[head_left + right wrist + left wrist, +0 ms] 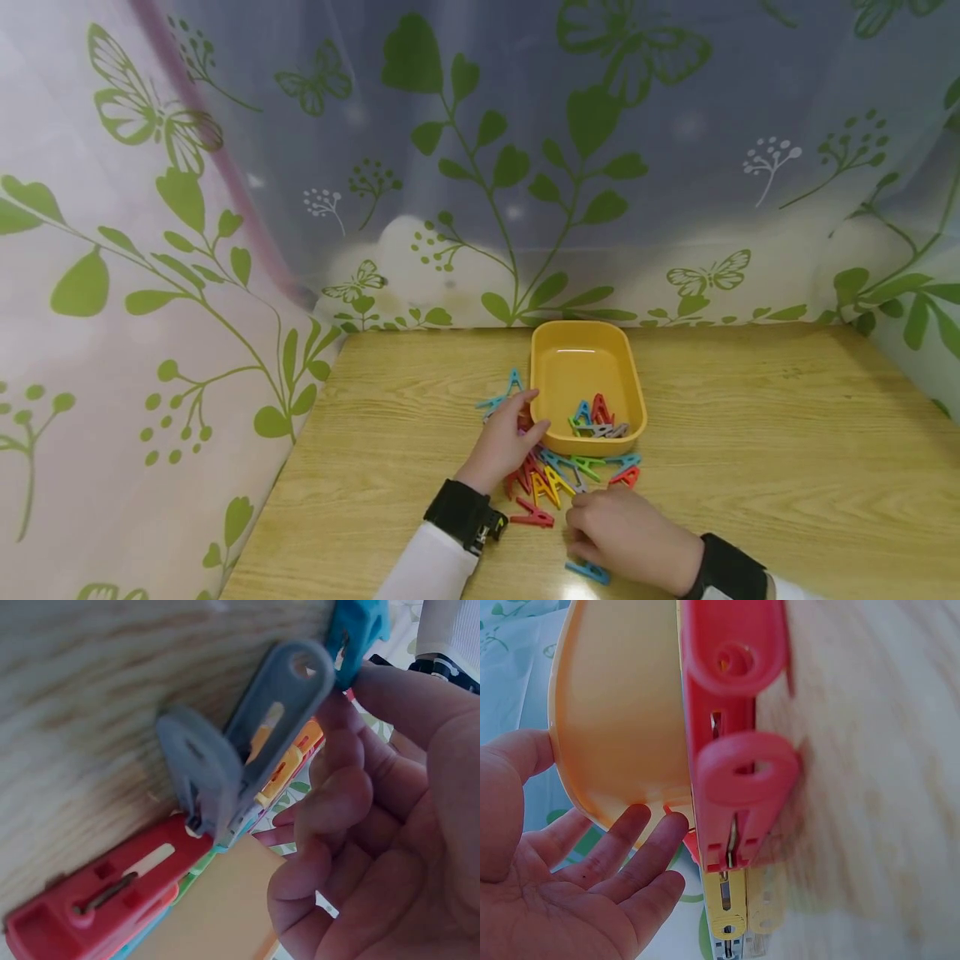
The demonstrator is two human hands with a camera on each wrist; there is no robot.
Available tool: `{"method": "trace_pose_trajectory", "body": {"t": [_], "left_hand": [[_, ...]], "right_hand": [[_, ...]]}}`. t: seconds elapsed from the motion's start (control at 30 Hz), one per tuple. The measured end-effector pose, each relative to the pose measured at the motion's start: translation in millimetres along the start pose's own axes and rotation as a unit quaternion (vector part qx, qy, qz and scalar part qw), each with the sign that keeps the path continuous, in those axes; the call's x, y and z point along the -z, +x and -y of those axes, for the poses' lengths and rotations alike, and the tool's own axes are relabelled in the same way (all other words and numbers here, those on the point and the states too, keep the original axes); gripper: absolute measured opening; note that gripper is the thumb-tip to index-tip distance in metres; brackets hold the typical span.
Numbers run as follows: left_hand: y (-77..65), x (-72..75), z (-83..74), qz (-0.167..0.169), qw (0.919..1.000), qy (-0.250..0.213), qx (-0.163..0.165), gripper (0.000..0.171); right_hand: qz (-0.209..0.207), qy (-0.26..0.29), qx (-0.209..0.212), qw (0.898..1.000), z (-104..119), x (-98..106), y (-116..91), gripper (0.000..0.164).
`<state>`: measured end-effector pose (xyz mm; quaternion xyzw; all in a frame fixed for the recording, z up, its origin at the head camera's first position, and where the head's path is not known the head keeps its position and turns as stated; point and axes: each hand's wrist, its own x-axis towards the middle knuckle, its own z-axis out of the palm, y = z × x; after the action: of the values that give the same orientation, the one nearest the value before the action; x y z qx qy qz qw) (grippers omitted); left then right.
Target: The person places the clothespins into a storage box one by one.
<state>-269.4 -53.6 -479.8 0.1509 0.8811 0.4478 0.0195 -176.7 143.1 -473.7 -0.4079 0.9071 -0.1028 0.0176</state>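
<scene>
My right hand (630,533) has its fingers curled in. Thumb and index finger pinch the end of a blue clothespin (358,641), which points back toward me in the head view. Close beside those fingertips stands a grey clothespin (281,697), with a red clothespin (105,889) nearer the camera. At the left side of a yellow basin (636,367), my left hand (498,442) rests with spread fingers. Its thumb and fingertips are at the basin's rim and wall, and its palm holds nothing. Several clothespins (600,429) lie in the basin's near end.
In front of the basin and under my left hand spreads a loose pile of coloured clothespins (551,483). One red clothespin (532,514) lies nearer me. Patterned curtains (480,208) hang along the back and sides of the wooden table (787,433).
</scene>
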Motion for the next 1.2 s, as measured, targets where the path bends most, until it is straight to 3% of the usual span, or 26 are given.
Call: {"method": "trace_pose_trajectory", "body": {"t": [0.3, 0.53, 0.73, 0.9, 1.2], "left_hand": [[0.8, -1.2, 2.3, -0.001, 1.0, -0.002, -0.002, 0.053], [0.6, -1.3, 2.5, -0.005, 0.9999, 0.01, -0.007, 0.053], [-0.1, -1.4, 0.9, -0.003, 1.0, 0.008, -0.003, 0.053], [-0.6, -1.3, 1.0, -0.004, 0.9999, 0.016, 0.003, 0.054], [-0.9, -2.9, 0.8, -0.004, 0.9999, 0.016, 0.006, 0.054]], "right_hand": [[-0.023, 0.006, 0.003, 1.0, 1, -1, 1, 0.027], [-0.081, 0.026, -0.006, 0.996, -5, 26, 4, 0.022], [-0.169, 0.012, -0.046, 0.985, -27, 54, 10, 0.017], [-0.217, -0.016, -0.071, 0.973, -56, 61, 20, 0.014], [-0.209, -0.042, -0.121, 0.97, -90, 53, 26, 0.014]]}}
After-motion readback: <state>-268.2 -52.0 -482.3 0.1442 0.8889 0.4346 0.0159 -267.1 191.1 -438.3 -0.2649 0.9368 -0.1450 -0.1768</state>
